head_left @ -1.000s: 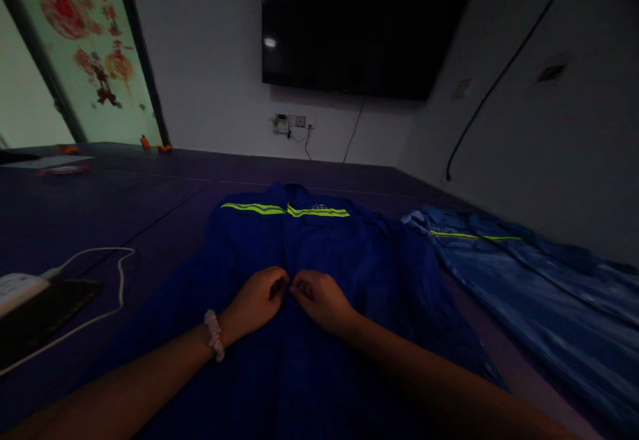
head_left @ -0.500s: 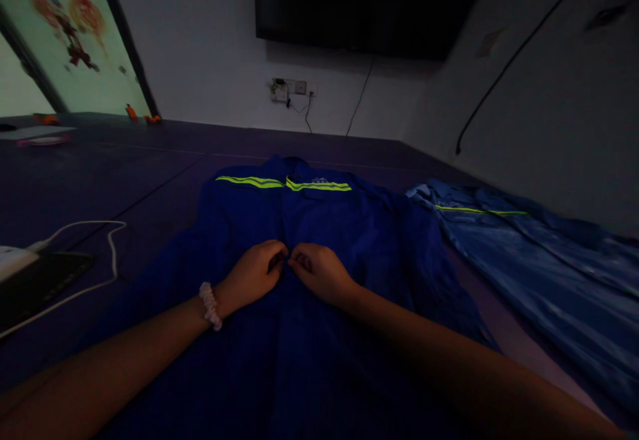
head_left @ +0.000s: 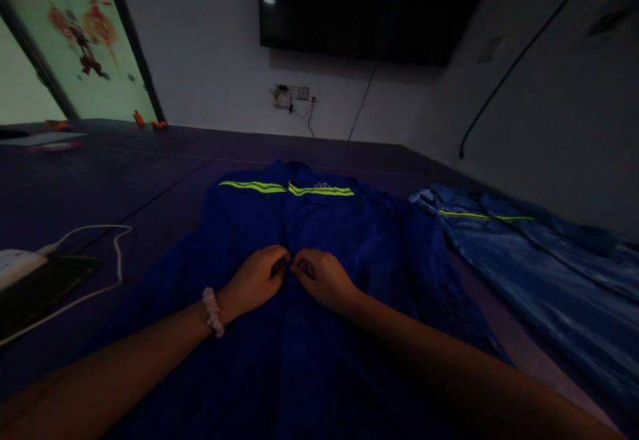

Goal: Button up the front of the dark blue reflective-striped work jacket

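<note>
Stretches back as a dark purple surface (head_left: 160, 154). Carries a blue jacket (head_left: 309, 333), laid out from the centre down to six o'clock; a lighter blue garment (head_left: 539, 273) between three and four; a dark flat slab (head_left: 54, 280) and white cable (head_left: 119, 260) between eight and nine; small orange objects (head_left: 158, 125) near ten.

TV (head_left: 374, 10) w/ top cut off, jkt (head_left: 332, 227) logo (head_left: 322, 186) illegible

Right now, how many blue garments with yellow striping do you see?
2: the royal-blue work jacket beneath the left hand and right hand, and the faded blue garment lying to its right. Others could be hidden underneath.
</note>
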The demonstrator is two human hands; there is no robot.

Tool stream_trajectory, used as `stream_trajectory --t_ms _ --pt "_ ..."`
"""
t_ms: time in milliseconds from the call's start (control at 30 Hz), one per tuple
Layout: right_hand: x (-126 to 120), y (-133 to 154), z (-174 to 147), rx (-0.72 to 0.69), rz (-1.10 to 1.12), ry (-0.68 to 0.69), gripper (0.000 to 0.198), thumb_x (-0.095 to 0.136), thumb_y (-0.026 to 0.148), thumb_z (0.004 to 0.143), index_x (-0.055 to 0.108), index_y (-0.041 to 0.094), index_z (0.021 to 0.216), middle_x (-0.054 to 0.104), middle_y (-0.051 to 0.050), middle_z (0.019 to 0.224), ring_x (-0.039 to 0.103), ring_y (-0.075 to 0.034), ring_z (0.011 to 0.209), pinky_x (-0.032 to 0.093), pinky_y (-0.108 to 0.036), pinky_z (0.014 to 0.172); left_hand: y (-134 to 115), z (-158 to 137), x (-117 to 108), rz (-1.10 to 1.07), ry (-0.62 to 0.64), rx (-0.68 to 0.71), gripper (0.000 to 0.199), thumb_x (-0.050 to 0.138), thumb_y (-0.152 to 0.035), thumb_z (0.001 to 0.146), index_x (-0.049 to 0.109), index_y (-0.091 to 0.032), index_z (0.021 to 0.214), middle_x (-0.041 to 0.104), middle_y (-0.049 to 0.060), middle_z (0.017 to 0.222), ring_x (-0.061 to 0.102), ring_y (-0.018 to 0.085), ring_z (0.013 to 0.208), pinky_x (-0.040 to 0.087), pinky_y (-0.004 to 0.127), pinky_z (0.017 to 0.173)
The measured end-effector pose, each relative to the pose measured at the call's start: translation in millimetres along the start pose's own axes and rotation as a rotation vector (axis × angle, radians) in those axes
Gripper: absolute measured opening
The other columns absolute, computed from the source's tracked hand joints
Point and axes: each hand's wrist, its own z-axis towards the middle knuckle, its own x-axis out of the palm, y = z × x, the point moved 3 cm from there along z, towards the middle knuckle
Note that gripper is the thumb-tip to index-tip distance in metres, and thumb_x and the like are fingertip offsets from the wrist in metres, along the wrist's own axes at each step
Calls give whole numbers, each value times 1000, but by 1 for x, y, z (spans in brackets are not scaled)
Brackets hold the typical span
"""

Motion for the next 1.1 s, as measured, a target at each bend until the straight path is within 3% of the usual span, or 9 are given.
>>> stream_trajectory --t_ms 400,1100 --pt "2 -2 0 -14 22 -5 4 52 15 76 55 18 74 54 2 63 48 -9 56 32 -19 52 4 0 4 -32 -19 -15 18 40 -4 70 52 -17 74 57 1 76 53 14 72 39 24 65" --pt "3 -3 0 -15 65 -38 5 53 14 76 55 18 74 54 2 64 49 -9 57 34 -19 53 6 1 3 -127 -54 -91 16 40 -10 70 55 -16 73 58 0 66 53 11 60 39 22 58"
